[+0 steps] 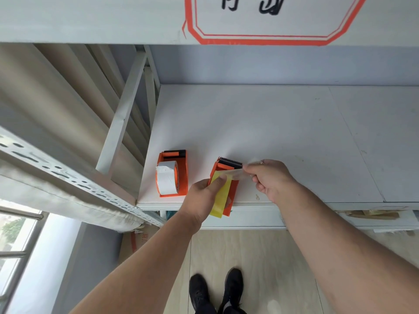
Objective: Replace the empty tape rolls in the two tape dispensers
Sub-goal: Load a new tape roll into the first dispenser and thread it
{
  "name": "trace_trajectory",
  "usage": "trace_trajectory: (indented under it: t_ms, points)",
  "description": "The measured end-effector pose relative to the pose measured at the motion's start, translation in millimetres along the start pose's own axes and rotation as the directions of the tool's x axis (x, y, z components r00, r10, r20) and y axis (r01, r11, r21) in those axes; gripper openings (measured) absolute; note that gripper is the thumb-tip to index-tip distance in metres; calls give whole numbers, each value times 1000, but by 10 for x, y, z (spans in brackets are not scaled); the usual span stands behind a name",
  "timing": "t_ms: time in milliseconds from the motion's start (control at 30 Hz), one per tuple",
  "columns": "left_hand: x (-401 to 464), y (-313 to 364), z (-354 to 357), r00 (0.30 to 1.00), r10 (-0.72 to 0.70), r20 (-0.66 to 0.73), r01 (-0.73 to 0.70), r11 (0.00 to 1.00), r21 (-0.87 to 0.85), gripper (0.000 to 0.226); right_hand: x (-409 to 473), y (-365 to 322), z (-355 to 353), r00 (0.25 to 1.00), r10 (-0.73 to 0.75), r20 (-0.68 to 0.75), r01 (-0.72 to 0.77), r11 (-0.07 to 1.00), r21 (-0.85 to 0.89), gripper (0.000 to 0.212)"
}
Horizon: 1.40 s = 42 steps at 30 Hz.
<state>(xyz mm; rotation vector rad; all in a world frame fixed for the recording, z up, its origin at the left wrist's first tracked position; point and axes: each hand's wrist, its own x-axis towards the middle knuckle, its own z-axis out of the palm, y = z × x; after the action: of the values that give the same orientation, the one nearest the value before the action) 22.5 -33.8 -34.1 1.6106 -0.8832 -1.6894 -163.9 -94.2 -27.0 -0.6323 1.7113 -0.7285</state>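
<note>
Two orange tape dispensers lie near the front edge of a white shelf board [283, 132]. The left dispenser [182, 175] holds a white tape roll [166, 176] and nobody touches it. The right dispenser [233, 196] overhangs the front edge and carries a yellowish clear tape roll [223, 196]. My left hand [205, 196] grips this roll and dispenser from the left, thumb on top of the roll. My right hand [269, 177] pinches the loose clear tape end [235, 173], stretched just below the black toothed cutter [230, 162].
A perforated metal shelf upright [68, 175] and a diagonal brace [122, 116] stand to the left. The shelf above bears orange tape markings [260, 40]. Below lie a lower shelf with cardboard [371, 215], the wooden floor and my black shoes [215, 291].
</note>
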Motion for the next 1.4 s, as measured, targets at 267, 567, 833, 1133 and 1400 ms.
trace_trajectory:
  t_ms: [267, 567, 833, 1133, 1400]
  points:
    - [7, -16, -2, 1000, 0, 0, 0, 1000, -23, 30, 64, 119, 56, 999, 46, -4, -46, 999, -22, 19]
    - [32, -39, -14, 1000, 6, 2, -6, 1000, -18, 44, 97, 77, 81, 983, -182, -35, 161, 931, -329, 29]
    - [39, -13, -34, 999, 0, 35, 0, 1000, -18, 40, 128, 30, 158, 873, -484, -57, 344, 696, -631, 16]
    - [38, -52, -41, 999, 11, 36, -11, 1000, -10, 43, 284, -179, 61, 887, -440, 143, 419, 634, -650, 6]
    - [34, -70, -18, 999, 38, 37, -40, 998, 51, 47, 353, -293, -30, 913, -378, 153, 362, 577, -733, 8]
